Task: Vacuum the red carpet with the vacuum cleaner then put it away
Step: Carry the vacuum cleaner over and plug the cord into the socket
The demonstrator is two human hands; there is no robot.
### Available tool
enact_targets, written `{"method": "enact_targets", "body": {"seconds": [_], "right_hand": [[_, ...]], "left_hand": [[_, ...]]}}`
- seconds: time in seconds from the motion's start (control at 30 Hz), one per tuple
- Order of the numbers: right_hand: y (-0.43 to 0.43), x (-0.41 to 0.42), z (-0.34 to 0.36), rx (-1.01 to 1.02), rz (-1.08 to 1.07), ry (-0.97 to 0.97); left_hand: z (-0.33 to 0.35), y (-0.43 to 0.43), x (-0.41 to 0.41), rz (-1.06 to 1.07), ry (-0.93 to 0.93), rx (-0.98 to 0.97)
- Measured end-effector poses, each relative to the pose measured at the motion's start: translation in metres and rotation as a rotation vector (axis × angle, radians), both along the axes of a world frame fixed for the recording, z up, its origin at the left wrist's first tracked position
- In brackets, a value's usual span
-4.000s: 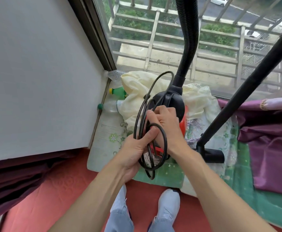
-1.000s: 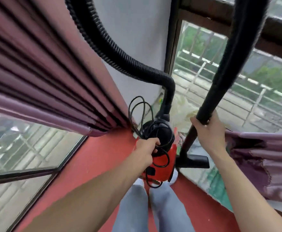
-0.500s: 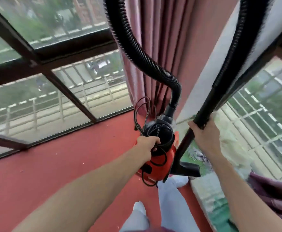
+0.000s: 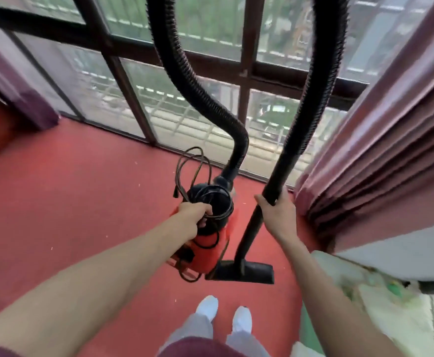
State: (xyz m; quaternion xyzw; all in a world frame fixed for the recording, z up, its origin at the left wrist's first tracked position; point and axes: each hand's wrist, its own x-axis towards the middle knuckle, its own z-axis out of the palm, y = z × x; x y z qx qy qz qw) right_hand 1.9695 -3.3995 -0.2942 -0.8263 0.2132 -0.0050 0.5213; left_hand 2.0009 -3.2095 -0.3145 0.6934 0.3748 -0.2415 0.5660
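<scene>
Window (image 4: 185,124) far; pink curtain (image 4: 378,150) right, its folds just beside the wand (image 4: 284,168). Red carpet (image 4: 69,189) underfoot, my white shoes (image 4: 206,307) near. Vacuum (image 4: 208,253) centre, directly under my left grip (image 4: 194,217), hose (image 4: 197,86) arching up from it; nozzle (image 4: 249,273) just right of it. Left grip curled tight round the vacuum top and cord (image 4: 192,161) loops. Right grip (image 4: 277,215) wrapped round the wand, mid-length.

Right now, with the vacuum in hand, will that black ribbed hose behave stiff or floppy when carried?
Probably floppy: the ribbed hose curves loosely up from the vacuum body, so it may sway. Its other end looks steadier, joined to the straight wand the right hand grips.
</scene>
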Motion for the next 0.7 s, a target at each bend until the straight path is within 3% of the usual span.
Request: {"method": "enact_targets", "body": {"seconds": [0.37,0.7], "right_hand": [[0.138,0.012,0.012,-0.006,0.476,-0.102],[0.292,-0.01,0.009,-0.093,0.787,-0.081]], "left_hand": [[0.048,0.146,-0.097,0.403,0.002,-0.056],[0.034,0.282,-0.175,0.624,0.083,-0.112]]}}
